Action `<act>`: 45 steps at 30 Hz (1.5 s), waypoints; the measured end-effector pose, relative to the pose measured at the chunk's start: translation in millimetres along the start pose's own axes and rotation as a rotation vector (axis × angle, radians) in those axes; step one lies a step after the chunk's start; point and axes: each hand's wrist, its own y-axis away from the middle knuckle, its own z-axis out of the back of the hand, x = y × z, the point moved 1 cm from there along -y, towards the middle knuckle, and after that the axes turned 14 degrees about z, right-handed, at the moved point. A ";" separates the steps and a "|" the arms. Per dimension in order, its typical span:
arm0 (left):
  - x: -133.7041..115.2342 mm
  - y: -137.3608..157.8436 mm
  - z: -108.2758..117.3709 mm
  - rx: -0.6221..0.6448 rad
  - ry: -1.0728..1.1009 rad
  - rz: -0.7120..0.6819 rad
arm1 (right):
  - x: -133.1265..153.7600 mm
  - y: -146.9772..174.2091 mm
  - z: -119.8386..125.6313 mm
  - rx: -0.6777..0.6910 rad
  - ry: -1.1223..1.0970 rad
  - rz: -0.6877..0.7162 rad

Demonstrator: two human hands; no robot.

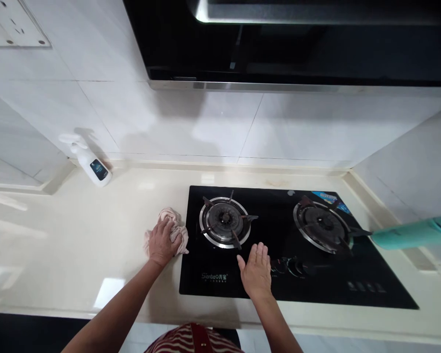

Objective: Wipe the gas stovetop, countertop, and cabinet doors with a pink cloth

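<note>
A crumpled pale pink cloth (171,215) lies on the cream countertop (77,230), against the left edge of the black gas stove (242,279). My left hand (163,242) presses down on this cloth with its fingers curled into the folds. Flat on the stove's glass, fingers stretched out, my right hand (256,272) rests just left of the control knobs (294,267). It holds nothing. Above it to the left is the left burner (226,220) with its pan supports; the right burner (321,225) sits farther off.
A white spray bottle (93,164) stands by the back wall at left. Overhead at the back juts a black range hood (279,59). A teal cylindrical object (407,231) reaches in from the right. Wall sockets (14,24) are at upper left.
</note>
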 end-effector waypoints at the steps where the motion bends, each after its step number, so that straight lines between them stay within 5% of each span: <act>1: -0.1 -0.3 -0.2 0.004 -0.005 0.001 | 1.2 2.2 1.0 0.009 0.006 0.025; 11: -1.6 -1.5 0.5 0.014 0.035 0.003 | 24.4 90.8 38.9 0.095 -0.098 0.358; 14: -3.1 -0.5 1.0 0.041 0.051 0.016 | 17.0 121.9 71.6 0.111 -0.305 0.211; 19: -2.7 -8.3 1.8 0.097 0.101 0.078 | 13.2 139.3 117.4 -0.023 -0.456 -0.330; 26: -10.3 -1.3 1.2 0.152 0.232 0.113 | 55.1 125.6 118.5 0.044 -0.568 -0.411; 31: -35.4 48.3 10.0 0.136 0.285 0.112 | 98.8 83.9 104.5 0.110 -0.804 -0.145; 37: -46.9 79.1 27.0 0.217 0.498 0.103 | 144.6 32.9 82.5 0.138 -0.557 0.333; 41: -30.4 78.3 39.3 0.452 0.845 0.421 | 165.4 2.3 56.9 0.267 -0.372 0.542; 45: -15.6 76.0 58.2 0.641 1.030 0.681 | 180.0 -20.5 41.6 0.415 -0.251 0.539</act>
